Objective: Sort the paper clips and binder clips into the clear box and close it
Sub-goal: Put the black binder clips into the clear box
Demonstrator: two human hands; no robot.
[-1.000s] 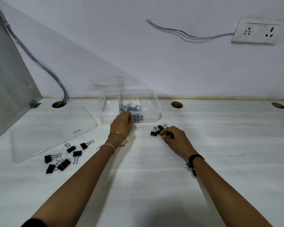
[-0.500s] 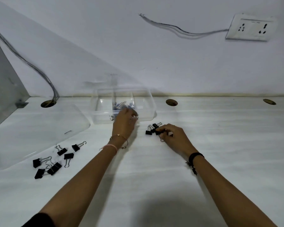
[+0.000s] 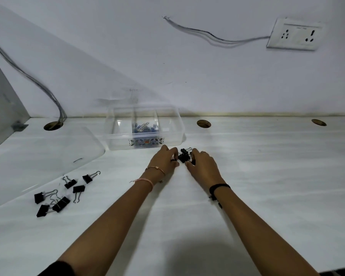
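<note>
A clear box [image 3: 116, 136] with three compartments stands open by the wall; blue and silver paper clips [image 3: 144, 127] lie in its middle compartment. Its clear lid [image 3: 38, 162] lies flat to the left. Just in front of the box sits a small pile of black binder clips [image 3: 183, 156]. My left hand [image 3: 164, 162] and my right hand [image 3: 202, 166] close in on that pile from either side, fingers curled and pinching clips. Several more black binder clips [image 3: 68, 191] lie scattered at the front left, near the lid.
The white desk has round cable holes at the back [image 3: 203, 123] [image 3: 53, 125] [image 3: 318, 122]. Grey cables [image 3: 38, 84] run down the wall into the left hole. A wall socket [image 3: 294, 34] is at the upper right. A grey panel [image 3: 0, 104] bounds the left side.
My left hand left the box's middle compartment and came down to the binder clip pile beside my right hand. The right hand stayed at the pile.
</note>
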